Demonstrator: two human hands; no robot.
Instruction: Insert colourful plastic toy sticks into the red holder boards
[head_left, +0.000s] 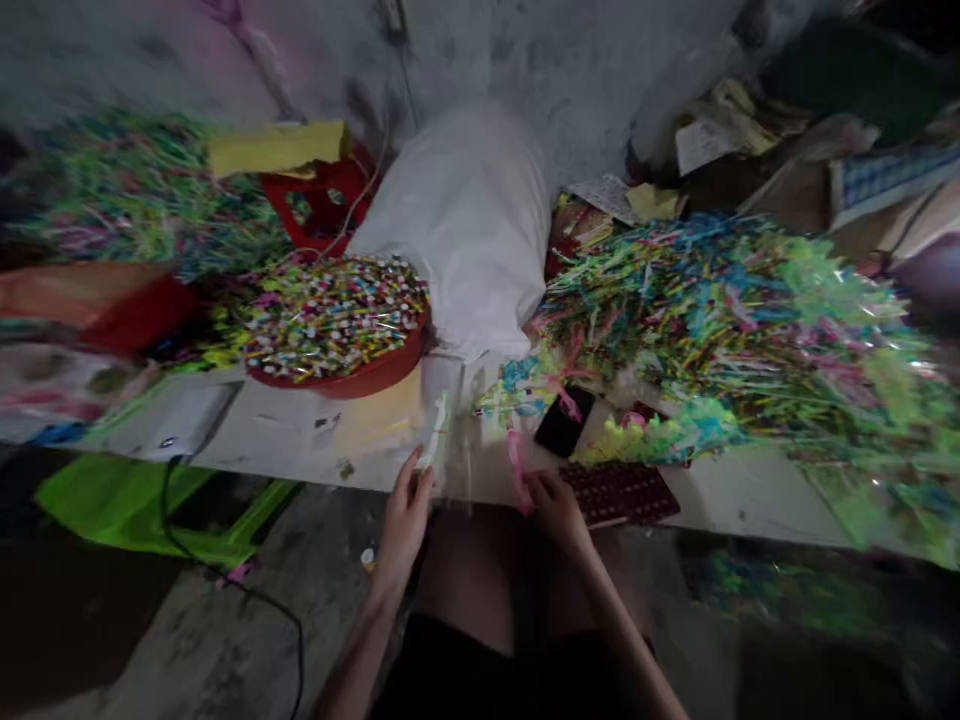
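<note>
My left hand (407, 505) is at the table's front edge, its thumb and fingers closed on a thin pale green-and-white strip (439, 428) that points away from me. Beside it some clear plastic film shows faintly; its outline is blurred. To the right, my right hand (551, 500) pinches a translucent pink plastic piece (517, 460). A black phone-like slab (565, 422) lies just beyond that hand. Right against it rests a dark red patterned tray-like thing (626, 492).
A red basin (345, 378) heaped with small colourful capped sticks stands at left. A white sack (480, 210) leans against the wall. Colourful plastic-tipped sticks (712, 310) pile up at right, more (150, 190) at far left. A green stool (97, 500) and black cable (259, 595) are below.
</note>
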